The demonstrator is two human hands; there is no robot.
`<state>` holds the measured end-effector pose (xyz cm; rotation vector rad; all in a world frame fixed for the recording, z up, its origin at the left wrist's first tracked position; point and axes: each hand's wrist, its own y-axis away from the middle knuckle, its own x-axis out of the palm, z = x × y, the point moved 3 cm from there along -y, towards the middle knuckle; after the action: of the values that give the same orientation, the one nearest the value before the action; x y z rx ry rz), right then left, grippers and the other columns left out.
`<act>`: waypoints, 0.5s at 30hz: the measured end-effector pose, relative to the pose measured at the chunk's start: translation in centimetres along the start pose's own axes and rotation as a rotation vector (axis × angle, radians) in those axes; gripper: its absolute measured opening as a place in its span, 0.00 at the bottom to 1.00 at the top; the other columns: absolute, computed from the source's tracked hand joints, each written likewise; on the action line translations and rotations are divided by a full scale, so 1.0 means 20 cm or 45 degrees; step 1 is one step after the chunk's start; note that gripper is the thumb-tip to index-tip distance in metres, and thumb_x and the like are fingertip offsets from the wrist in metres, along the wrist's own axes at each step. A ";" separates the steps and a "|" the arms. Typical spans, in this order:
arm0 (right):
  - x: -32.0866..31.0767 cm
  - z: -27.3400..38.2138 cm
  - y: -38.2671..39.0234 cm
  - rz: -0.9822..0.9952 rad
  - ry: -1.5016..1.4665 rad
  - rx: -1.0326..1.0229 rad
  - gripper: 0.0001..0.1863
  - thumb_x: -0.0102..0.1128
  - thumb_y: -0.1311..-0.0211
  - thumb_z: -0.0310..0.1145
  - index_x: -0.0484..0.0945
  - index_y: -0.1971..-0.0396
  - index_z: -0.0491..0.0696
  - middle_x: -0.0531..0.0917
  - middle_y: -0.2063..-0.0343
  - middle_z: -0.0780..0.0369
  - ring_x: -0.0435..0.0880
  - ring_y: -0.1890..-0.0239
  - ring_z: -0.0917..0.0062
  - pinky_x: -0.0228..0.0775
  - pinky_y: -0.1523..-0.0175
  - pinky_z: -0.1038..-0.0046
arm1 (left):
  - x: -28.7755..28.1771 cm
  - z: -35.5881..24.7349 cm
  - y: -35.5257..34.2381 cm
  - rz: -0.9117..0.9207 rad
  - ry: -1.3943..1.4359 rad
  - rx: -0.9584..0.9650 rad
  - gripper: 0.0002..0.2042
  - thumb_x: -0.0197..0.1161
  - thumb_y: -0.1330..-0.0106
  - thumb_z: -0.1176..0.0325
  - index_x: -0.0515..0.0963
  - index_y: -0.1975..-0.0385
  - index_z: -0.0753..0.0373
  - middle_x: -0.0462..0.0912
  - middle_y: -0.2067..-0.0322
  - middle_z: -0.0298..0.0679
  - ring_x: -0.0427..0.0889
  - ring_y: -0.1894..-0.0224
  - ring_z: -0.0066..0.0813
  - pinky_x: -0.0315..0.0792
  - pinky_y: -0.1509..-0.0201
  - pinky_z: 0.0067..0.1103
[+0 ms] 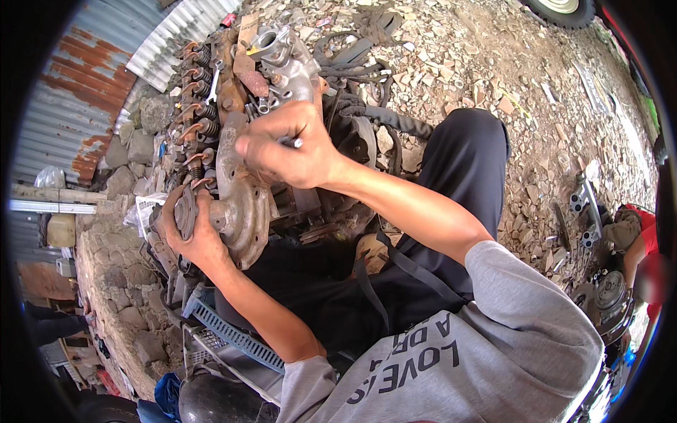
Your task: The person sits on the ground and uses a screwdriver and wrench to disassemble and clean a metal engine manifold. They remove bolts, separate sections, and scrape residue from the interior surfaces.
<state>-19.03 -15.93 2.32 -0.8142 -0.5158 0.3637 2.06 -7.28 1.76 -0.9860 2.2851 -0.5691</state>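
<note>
An old engine head (229,99) with a row of springs (204,111) fills the upper middle. My left hand (190,229) is wrapped round a round metal flange (184,210) at the near end, beside a cast housing (241,233). My right hand (288,148) is closed on a thin metal tool (296,143) above the housing, slightly blurred; most of the tool is hidden. A wrench (215,81) lies along the springs, and a pale metal casting (293,70) sits farther back.
A blue plastic crate (233,329) is below my left arm. A stone wall (116,282) and corrugated sheets (81,92) stand at left. Gravel (451,63) spreads to the right, with a tyre (578,17) at top and a person in red (645,240) near metal parts.
</note>
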 end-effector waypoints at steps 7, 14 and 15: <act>-0.12 0.24 -0.11 -0.173 -0.388 0.129 0.15 0.60 0.38 0.26 0.78 0.86 0.39 0.75 0.91 0.66 0.70 0.88 0.87 0.58 0.82 0.79 | -0.02 -0.04 0.01 0.012 -0.067 0.016 0.14 0.70 0.44 0.78 0.80 0.57 0.69 0.83 0.66 0.40 0.79 0.65 0.26 0.74 0.54 0.22; -0.02 0.23 -0.04 0.119 -0.190 0.000 0.22 0.55 0.38 0.24 0.66 0.93 0.43 0.70 0.94 0.63 0.66 0.91 0.79 0.58 0.83 0.76 | -0.01 0.00 0.00 0.019 0.011 0.027 0.14 0.70 0.44 0.79 0.80 0.58 0.69 0.83 0.67 0.40 0.79 0.66 0.25 0.74 0.56 0.21; 0.01 0.23 -0.03 0.043 -0.108 -0.134 0.20 0.58 0.41 0.21 0.66 0.93 0.42 0.70 0.93 0.64 0.65 0.91 0.81 0.58 0.83 0.75 | -0.02 0.00 0.00 0.019 -0.006 0.027 0.14 0.70 0.44 0.79 0.80 0.58 0.69 0.83 0.67 0.40 0.80 0.65 0.25 0.74 0.56 0.21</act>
<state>-21.35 -13.50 5.57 -0.9130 -0.6047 0.4057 2.20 -7.04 1.93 -0.9586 2.2757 -0.5828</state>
